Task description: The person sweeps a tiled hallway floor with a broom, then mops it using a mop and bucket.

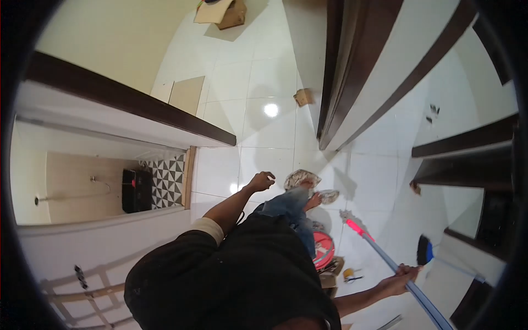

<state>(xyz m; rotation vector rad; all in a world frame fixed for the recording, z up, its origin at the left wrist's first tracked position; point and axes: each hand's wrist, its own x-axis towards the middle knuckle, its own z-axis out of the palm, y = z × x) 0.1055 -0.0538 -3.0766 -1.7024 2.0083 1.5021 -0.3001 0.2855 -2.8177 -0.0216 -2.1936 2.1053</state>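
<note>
My right hand [403, 281] is closed around a long grey-blue pole [381, 254], which runs slantwise across the lower right of the head view. Its far end has a pink fitting [358, 227] with a small greyish tuft at the tip, close to the floor; what kind of head it carries is too small to tell. Over the tiles by my feet hangs my left hand [262, 181], fingers loosely curled with a gap at the thumb and nothing visible in it. Just beyond the right hand is a brush head [424, 250] with dark bristles and a blue back.
Beside my leg sit a red round container [323, 248], a cardboard box [330, 280] and a yellow item [348, 273]. Brown-framed doorways [214, 130] flank the white tile floor [268, 127]. Cardboard pieces [303, 97] lie ahead; a black bin-like object [136, 190] stands in the left room.
</note>
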